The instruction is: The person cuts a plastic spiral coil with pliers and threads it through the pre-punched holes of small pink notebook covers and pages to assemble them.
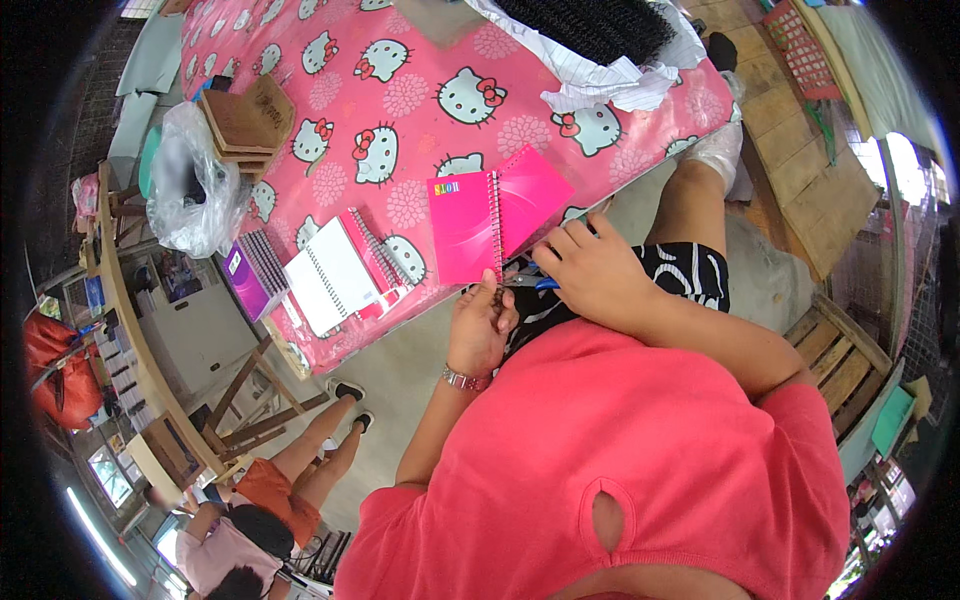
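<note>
A pink spiral notebook (462, 235) lies opened out near the front edge of a table with a pink patterned cover (405, 105). Its wire binding (497, 225) runs between the two pink covers. My left hand (480, 322) is closed, thumb and fingers pinching the notebook at the lower end of the wire. My right hand (597, 268) is wrapped round small pliers with blue handles (545, 284). The plier jaws point left at the wire's lower end, close to my left fingertips. Whether they grip the wire is too small to tell.
Left on the table are a white-paged spiral notebook (328, 278), a pink notebook (378, 245), purple notebooks (255, 272), cardboard pieces (245, 118) and a clear plastic bag (195, 200). Black wire coils (590, 28) lie on paper at the back. Another person (230, 540) is at lower left.
</note>
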The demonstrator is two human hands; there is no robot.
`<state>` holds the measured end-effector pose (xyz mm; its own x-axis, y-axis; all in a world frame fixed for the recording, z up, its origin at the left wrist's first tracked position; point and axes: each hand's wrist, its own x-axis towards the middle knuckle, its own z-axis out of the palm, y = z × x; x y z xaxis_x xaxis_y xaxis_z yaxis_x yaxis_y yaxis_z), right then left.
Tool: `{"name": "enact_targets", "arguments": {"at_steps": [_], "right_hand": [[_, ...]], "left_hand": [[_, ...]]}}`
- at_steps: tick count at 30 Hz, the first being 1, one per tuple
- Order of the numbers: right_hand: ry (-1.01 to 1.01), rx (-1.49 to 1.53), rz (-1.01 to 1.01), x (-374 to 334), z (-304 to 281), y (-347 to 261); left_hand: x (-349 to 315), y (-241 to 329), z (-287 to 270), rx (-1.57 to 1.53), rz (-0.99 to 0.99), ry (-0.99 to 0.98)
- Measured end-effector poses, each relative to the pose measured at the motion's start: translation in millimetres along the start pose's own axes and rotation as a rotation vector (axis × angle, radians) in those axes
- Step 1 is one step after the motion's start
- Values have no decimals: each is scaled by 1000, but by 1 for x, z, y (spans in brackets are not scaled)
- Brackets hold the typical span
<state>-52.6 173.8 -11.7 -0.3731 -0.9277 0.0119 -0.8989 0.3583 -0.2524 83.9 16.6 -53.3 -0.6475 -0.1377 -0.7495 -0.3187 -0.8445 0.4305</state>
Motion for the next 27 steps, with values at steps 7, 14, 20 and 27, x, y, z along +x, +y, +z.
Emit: {"name": "enact_targets", "arguments": {"at_steps": [7, 14, 20, 27], "right_hand": [[24, -13, 4, 3, 1, 2], [52, -24, -8, 3, 4, 8], [-94, 73, 35, 3, 10, 9], [-70, 202, 83, -4, 19, 16]], "left_hand": [[2, -1, 6, -10, 1, 40], [2, 1, 9, -8, 2, 24], [3, 0, 5, 49, -1, 7], [1, 3, 7, -71, -60, -17]]}}
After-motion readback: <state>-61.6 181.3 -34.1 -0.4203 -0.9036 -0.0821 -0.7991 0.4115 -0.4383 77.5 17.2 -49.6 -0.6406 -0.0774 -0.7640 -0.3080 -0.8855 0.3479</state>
